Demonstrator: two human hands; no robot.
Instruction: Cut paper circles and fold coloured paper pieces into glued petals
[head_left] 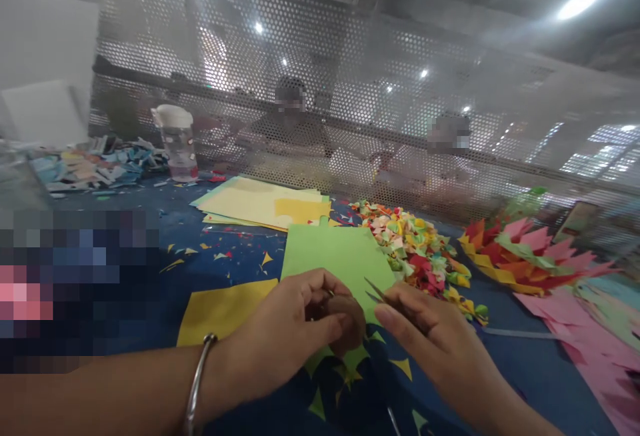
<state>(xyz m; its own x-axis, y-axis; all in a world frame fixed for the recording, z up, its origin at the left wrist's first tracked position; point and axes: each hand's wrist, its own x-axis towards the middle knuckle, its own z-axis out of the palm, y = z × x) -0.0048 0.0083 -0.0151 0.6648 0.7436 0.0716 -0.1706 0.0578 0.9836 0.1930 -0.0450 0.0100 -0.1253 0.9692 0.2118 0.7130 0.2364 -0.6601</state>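
Note:
My left hand (pixel 295 329), with a metal bangle at the wrist, pinches a small brownish piece (pixel 350 319) between thumb and fingers, just above a green paper sheet (pixel 335 256). My right hand (pixel 425 336) is closed around small scissors (pixel 375 291), whose open blade tips point at the brownish piece. Both hands hover over the dark blue table (pixel 240 263), where little yellow and green paper triangles lie scattered.
A yellow sheet (pixel 220 313) lies left of my hands, and pale yellow sheets (pixel 260 206) farther back. A heap of coloured scraps (pixel 420 249) and folded paper shapes (pixel 530 256) sit right, pink sheets (pixel 590 343) beyond. A lidded cup (pixel 177 143) stands back left. Two people sit behind a perforated screen.

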